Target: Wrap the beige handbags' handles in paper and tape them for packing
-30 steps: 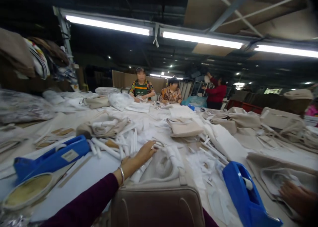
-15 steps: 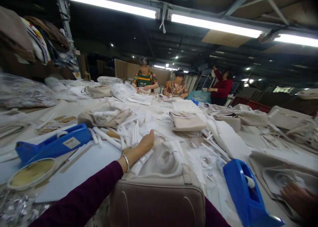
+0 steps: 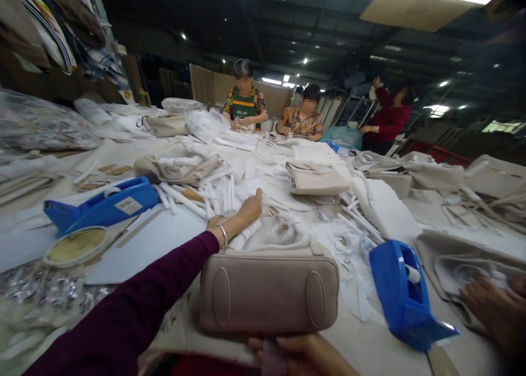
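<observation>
A beige handbag [image 3: 267,294] lies in front of me with its base, which has two oval patches, facing me. Its handles [image 3: 283,233] on top are wrapped in white and clear film. My left hand [image 3: 247,210], in a purple sleeve with a bangle at the wrist, reaches along the bag's left side. Its fingers are curled closed beyond the wrapped handle, and what they grip is hidden. Below the bag, at the bottom edge, my right hand [image 3: 308,351] is closed around a pale, flat strap-like piece [image 3: 274,359], partly cut off by the frame.
Blue tape dispensers stand left [image 3: 102,203] and right [image 3: 405,294]. A tape roll [image 3: 76,245] lies by white sheets [image 3: 143,250]. White tubes [image 3: 230,195] and other bags [image 3: 318,177] cover the table. A co-worker's hand [image 3: 489,305] works on a bag at right. Several people stand or sit beyond.
The view has tipped downward, so more of the bag's base shows. My right hand has come into sight below the bag. My left hand remains at its left side.
</observation>
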Demonstrator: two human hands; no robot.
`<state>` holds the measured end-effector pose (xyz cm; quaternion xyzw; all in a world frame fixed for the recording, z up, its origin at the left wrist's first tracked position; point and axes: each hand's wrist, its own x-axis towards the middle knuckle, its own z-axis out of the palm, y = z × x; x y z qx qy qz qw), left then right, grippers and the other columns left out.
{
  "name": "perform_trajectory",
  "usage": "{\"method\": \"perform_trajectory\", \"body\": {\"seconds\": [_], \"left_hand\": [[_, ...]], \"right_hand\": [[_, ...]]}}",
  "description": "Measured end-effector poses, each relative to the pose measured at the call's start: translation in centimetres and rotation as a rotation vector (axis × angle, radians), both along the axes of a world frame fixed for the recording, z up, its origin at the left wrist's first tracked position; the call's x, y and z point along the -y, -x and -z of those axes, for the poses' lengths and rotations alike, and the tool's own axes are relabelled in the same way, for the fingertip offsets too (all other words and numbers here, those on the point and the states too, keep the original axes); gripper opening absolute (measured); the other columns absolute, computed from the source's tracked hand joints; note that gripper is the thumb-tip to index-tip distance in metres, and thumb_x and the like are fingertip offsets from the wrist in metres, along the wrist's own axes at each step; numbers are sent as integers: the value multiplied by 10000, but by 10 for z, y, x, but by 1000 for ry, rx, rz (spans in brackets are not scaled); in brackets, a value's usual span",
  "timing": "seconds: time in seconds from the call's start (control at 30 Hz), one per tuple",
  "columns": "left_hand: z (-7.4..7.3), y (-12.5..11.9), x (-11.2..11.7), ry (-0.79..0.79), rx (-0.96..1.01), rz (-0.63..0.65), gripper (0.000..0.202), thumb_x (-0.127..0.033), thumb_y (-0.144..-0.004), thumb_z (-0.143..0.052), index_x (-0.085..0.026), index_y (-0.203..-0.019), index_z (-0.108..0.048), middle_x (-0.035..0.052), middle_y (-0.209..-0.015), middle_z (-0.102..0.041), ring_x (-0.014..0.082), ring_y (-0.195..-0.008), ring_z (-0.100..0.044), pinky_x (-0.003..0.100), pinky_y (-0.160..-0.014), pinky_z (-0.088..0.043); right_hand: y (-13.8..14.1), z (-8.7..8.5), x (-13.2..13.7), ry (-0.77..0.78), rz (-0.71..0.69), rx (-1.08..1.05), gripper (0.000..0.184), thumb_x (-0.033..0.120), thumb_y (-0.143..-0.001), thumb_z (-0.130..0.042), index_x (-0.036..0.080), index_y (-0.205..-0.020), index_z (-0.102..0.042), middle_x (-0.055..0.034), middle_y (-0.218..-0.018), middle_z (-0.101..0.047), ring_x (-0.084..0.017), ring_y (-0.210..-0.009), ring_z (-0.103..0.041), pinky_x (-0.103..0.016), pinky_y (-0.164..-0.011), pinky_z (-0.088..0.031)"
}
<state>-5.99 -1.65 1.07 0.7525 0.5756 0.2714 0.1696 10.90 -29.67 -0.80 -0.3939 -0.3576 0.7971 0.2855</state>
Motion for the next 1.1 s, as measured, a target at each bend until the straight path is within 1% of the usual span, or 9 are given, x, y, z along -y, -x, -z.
{"method": "perform_trajectory", "body": {"seconds": [0.1,0.17,0.33,0.57,0.7,0.83,0.93,1.03,1.1], "left_hand": [[-6,-3,-7,-44,86,-11,273,-113,-910,-334,-139,-1159,-445,64,-671,-633,194,-638,-648,296,-682,-482],[-11,-5,-15,-81,152,-25,235,-151,-936,-321,-166,-1135,-445,23,-624,-604,168,-590,-625,267,-648,-473],[-27,-14,-39,-173,321,-63,184,-174,-947,-315,-193,-1081,-439,-36,-579,-543,119,-522,-582,196,-557,-431],[-49,-26,-63,-232,503,-55,196,-180,-932,-317,-198,-1092,-428,-71,-542,-509,103,-484,-575,166,-496,-424],[-71,-31,-69,-238,565,-39,203,-168,-924,-319,-194,-1094,-427,-71,-578,-505,78,-474,-566,144,-483,-428],[-93,-31,-54,-228,608,11,153,-135,-887,-358,-189,-988,-459,-64,-617,-498,58,-470,-558,133,-479,-438],[-103,-27,-30,-215,553,105,62,-139,-842,-434,-186,-856,-471,-54,-620,-511,65,-502,-568,136,-485,-456],[-106,-16,-8,-197,476,174,43,-145,-822,-459,-186,-812,-464,-50,-593,-512,82,-522,-575,149,-490,-475],[-106,-2,0,-171,440,126,45,-141,-822,-453,-183,-831,-465,-43,-625,-528,88,-530,-587,175,-512,-502]], "right_hand": [[1,16,9,82,28,-67,534,507,-692,-755,94,-1028,-715,-162,-1019,-704,-274,-993,-667,-373,-900,-501],[4,23,13,122,73,-152,577,535,-639,-792,61,-959,-718,-181,-963,-705,-256,-892,-689,-343,-804,-524],[12,30,7,186,117,-341,549,580,-679,-760,109,-945,-667,-160,-924,-708,-244,-810,-694,-346,-707,-522],[12,36,2,106,59,-240,594,610,-665,-756,95,-927,-620,-161,-865,-706,-256,-780,-698,-407,-791,-502],[13,34,2,116,59,-169,524,574,-671,-768,136,-892,-586,-103,-775,-702,-207,-700,-686,-325,-704,-495],[11,37,4,-40,56,-57,508,576,-648,-767,132,-841,-612,-50,-731,-664,-142,-658,-620,-233,-625,-438],[3,37,10,-126,29,119,382,502,-706,-702,148,-798,-591,11,-662,-590,-92,-566,-508,-198,-530,-348],[-9,23,19,-270,-113,426,192,347,-737,-623,160,-747,-585,19,-621,-563,-101,-557,-490,-206,-506,-312],[-18,5,23,-395,-167,590,139,293,-768,-569,162,-755,-614,-5,-631,-600,-130,-593,-541,-218,-531,-352]]}}
